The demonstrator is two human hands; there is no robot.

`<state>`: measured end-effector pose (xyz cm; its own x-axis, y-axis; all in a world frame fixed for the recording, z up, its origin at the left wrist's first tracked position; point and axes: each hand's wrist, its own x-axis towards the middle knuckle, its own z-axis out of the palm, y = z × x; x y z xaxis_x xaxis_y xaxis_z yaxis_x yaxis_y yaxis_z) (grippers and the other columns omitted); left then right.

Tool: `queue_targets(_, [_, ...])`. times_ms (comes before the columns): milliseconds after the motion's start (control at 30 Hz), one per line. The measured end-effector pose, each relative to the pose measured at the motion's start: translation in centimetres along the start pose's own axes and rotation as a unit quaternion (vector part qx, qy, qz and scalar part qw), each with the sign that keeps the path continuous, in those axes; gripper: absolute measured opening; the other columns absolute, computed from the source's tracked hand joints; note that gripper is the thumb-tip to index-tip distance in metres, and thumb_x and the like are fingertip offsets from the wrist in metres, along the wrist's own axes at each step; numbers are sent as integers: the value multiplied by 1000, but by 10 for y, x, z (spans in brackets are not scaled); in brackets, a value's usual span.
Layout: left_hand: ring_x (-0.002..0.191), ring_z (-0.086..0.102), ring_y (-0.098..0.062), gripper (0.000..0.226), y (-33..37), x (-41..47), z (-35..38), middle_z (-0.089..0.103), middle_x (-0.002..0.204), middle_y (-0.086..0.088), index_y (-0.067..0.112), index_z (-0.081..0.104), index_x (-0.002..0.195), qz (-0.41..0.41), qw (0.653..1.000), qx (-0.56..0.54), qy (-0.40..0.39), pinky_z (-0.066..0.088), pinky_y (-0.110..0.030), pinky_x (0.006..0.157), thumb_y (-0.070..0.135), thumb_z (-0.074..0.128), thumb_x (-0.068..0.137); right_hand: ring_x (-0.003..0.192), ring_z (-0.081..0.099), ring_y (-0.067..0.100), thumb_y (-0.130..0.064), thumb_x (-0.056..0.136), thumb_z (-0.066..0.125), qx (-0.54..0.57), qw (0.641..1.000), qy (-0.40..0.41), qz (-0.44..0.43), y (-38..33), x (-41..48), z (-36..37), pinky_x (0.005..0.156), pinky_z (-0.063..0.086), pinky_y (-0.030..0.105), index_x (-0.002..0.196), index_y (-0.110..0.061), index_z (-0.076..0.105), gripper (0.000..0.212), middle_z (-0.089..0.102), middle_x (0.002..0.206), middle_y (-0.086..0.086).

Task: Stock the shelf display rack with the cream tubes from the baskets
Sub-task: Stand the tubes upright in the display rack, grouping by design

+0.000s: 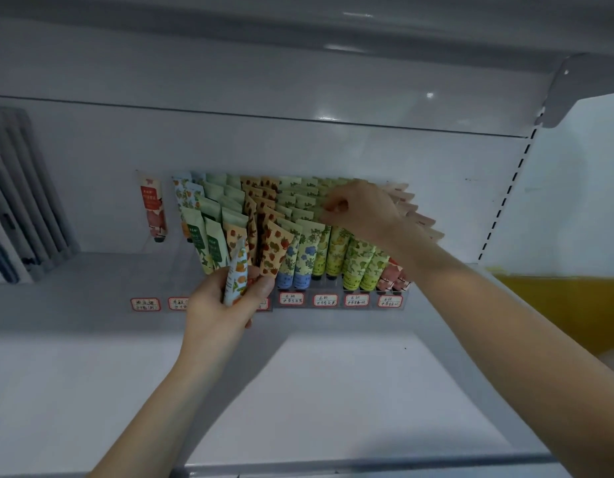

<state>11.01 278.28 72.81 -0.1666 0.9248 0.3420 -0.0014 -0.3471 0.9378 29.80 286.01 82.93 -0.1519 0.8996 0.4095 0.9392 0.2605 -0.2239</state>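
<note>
**Tube in your left hand, right hand in the rack**

Your left hand (222,305) curls round a pale blue cream tube (237,274) printed with orange fruit, held just in front of the display rack (371,306). Up and to the right of that grip, your right hand (362,210) pinches the top of a yellow-green tube (320,214) standing in the rack. Handwritten labels (325,300) run along the rack's front, beside your left fingers.
</note>
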Motion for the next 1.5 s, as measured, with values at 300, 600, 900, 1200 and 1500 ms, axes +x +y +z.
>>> queue_targets(300, [67,53,-11,18,13,-3,0,58,79,-10,26,63,94,1,995,-48,-92,44,-21,58,26,69,77,65,55,-5,-18,91,59,220,967,102,-72,-21,-13,-15,65,44,6,90,-8,70,15,63,76,-10])
queue_targets(600, [74,70,-15,26,31,-4,-22,69,84,-3,9,59,96,-28,983,-169,-61,56,-25,60,19,59,71,92,60,0,-16,92,56,330,918,-110,-189,-70,-24,-19,79,45,8,107,-17,66,18,67,101,-6])
queue_targets(900, [79,64,-15,24,33,20,-86,68,94,-11,14,62,99,11,995,-69,-74,46,-21,61,27,52,82,70,61,3,-16,80,71,331,918,-118,-184,-135,3,-4,74,51,17,78,-16,69,3,66,72,-7])
queue_targets(1200, [116,51,-21,95,-29,58,-195,55,130,-7,8,49,129,69,848,492,-185,35,-20,93,78,34,66,71,56,5,-22,87,63,166,978,109,-59,-182,57,15,70,45,20,87,-7,71,17,66,82,-2])
queue_targets(1500, [88,61,-33,68,-69,60,-210,62,90,-10,7,58,78,158,759,596,-208,46,-41,69,67,24,76,87,62,25,-25,94,50,-93,992,55,59,-202,80,66,63,36,27,91,-10,64,20,65,92,8])
